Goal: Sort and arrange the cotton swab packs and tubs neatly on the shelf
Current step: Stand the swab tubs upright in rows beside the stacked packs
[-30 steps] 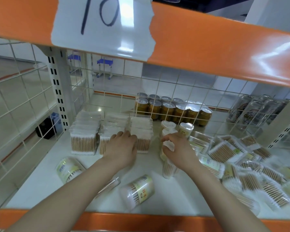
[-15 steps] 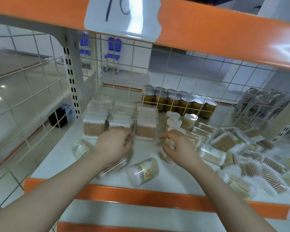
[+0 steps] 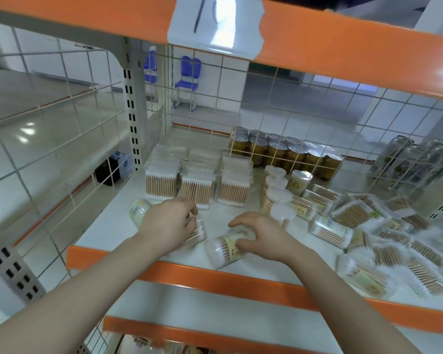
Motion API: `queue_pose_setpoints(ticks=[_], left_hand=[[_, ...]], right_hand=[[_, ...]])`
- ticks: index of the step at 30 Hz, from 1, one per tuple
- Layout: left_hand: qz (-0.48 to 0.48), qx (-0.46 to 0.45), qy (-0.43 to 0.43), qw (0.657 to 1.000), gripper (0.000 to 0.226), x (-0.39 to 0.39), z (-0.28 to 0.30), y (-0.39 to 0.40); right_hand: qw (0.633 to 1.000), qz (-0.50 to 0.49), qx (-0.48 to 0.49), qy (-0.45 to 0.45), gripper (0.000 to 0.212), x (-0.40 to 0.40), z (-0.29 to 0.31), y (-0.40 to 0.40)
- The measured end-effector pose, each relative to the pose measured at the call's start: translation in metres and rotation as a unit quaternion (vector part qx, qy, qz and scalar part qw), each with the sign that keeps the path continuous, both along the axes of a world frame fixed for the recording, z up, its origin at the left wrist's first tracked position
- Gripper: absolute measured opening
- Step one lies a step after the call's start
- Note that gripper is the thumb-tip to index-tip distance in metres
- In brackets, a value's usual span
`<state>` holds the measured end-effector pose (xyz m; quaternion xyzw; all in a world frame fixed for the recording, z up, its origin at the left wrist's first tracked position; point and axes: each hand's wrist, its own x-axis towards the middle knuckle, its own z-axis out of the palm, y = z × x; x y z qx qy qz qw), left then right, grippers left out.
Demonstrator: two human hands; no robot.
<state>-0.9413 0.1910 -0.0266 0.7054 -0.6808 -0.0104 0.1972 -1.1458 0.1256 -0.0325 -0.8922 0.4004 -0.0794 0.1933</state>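
Three rows of square cotton swab packs (image 3: 197, 178) stand upright at the back left of the white shelf (image 3: 108, 226). Several round tubs (image 3: 276, 192) stand upright in the middle. My left hand (image 3: 170, 224) curls over a clear tub lying on its side (image 3: 198, 233). My right hand (image 3: 260, 232) closes around another lying tub with a yellow label (image 3: 224, 247) near the front edge. A third tub (image 3: 138, 210) lies left of my left hand. A loose heap of packs (image 3: 368, 226) covers the right side.
Gold-labelled cans (image 3: 287, 152) stand behind the wire mesh at the back, more cans (image 3: 404, 162) at the far right. An orange beam (image 3: 343, 49) with a taped paper sign crosses overhead. An orange rail (image 3: 215, 277) edges the shelf front. A lower shelf sits beneath.
Both hands have drawn back from the upright packs and tubs toward the front edge and now close on the two tubs lying there. The view has pulled back and tilted down.
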Motion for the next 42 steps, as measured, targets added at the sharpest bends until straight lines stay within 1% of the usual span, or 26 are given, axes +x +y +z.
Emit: queue_pose_setpoints(ticks=[3,11,16,21,26,30,32,36,40,42], left_hand=[[0.010,-0.001,0.010,1.000,0.023,0.003,-0.001,0.006],[0.019,-0.014,0.012,1.000,0.023,0.007,-0.001,0.013],[0.012,-0.011,0.004,1.000,0.024,0.003,-0.002,0.013],[0.005,-0.007,0.008,1.000,0.023,-0.001,-0.005,0.010],[-0.002,-0.009,0.009,1.000,0.024,-0.005,-0.007,0.007],[-0.003,-0.009,0.004,1.000,0.024,-0.006,-0.008,0.007],[-0.001,-0.006,0.005,1.000,0.024,-0.005,-0.008,0.007],[0.006,0.002,0.013,1.000,0.023,-0.001,-0.009,0.008],[0.005,0.009,0.013,1.000,0.023,0.000,-0.009,0.007],[0.003,0.008,0.012,1.000,0.024,-0.002,-0.008,0.006]], right_hand=[[0.999,0.021,0.013,0.032,0.048,0.004,-0.003,0.001],[0.997,0.050,-0.003,0.063,0.052,0.011,-0.008,0.004],[0.997,0.021,-0.018,0.068,0.050,0.007,-0.007,0.005],[0.994,-0.038,-0.049,0.094,0.052,0.002,-0.009,0.009],[0.994,-0.038,-0.030,0.096,0.047,0.008,-0.009,0.009],[0.994,-0.054,0.043,0.079,0.055,0.012,-0.010,0.007],[0.994,-0.056,0.057,0.073,0.061,0.014,-0.011,0.007],[0.995,-0.058,0.054,0.057,0.072,0.016,-0.007,0.009],[0.997,-0.075,0.029,0.015,0.075,0.015,0.001,0.007],[0.995,-0.089,0.025,-0.020,0.075,0.013,0.006,0.005]])
